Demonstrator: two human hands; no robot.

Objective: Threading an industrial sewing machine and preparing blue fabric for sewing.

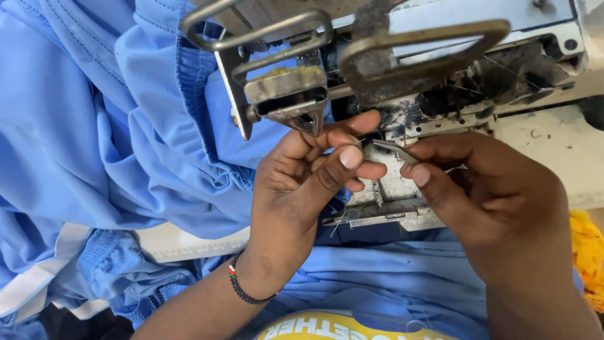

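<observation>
My left hand (pixel 302 182) is raised in front of the sewing machine (pixel 402 69), its thumb and fingers pinched on a thin thread (pixel 360 142) near the needle area. My right hand (pixel 484 195) grips a pair of metal tweezers (pixel 393 150), whose tip points left toward the thread and my left fingertips. Both hands hover over the machine's metal bed plate (pixel 384 204). Light blue fabric (pixel 113 126) is bunched to the left and lies under my forearms.
Metal looped guards (pixel 415 47) of the machine hang just above my hands. A white ruler-like strip (pixel 189 245) lies under the fabric at the lower left. Yellow cloth (pixel 588 252) shows at the right edge. A beaded bracelet (pixel 242 289) circles my left wrist.
</observation>
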